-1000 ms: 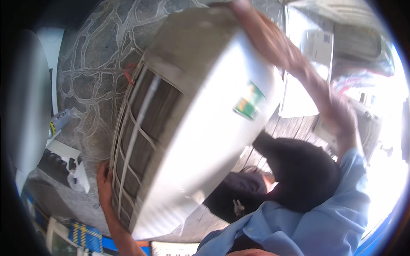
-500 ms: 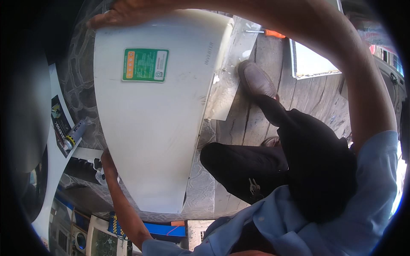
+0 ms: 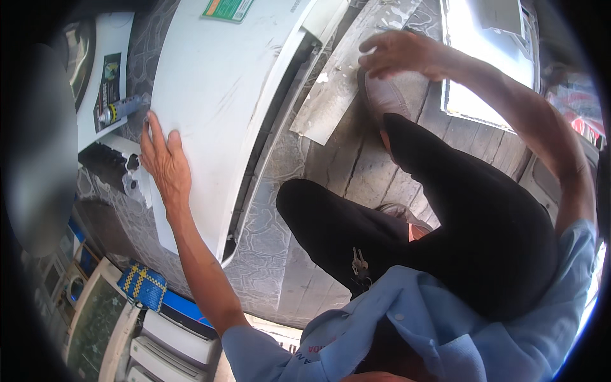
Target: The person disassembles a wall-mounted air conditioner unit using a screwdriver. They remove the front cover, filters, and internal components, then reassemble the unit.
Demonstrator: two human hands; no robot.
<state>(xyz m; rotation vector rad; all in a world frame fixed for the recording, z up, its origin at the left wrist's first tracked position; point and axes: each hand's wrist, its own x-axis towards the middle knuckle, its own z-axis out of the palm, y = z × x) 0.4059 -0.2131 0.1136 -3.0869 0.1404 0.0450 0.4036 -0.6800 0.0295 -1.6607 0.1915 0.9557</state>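
– Where's the air-conditioner indoor unit (image 3: 210, 127)?
– Left of your legs (image 3: 477, 223); your left hand (image 3: 167, 159) spreads flat on its left edge, your right hand (image 3: 400, 55) hovers, loosely parted, by your far shoe (image 3: 386, 97)

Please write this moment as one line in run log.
left hand: spread on white casing | right hand: off casing, near shoe | left of casing: grey-yellow can

– Where is the strongest light seen?
– At upper right, where the flat white panel (image 3: 471, 92) is washed out by glare; the white casing (image 3: 216, 83) is softly lit, and little detail is kept in the black trousers (image 3: 487, 229).
– How are the edges rendered?
– Corners are blackened, lines are bent, and the grey shape (image 3: 44, 153) at far left is badly blurred.
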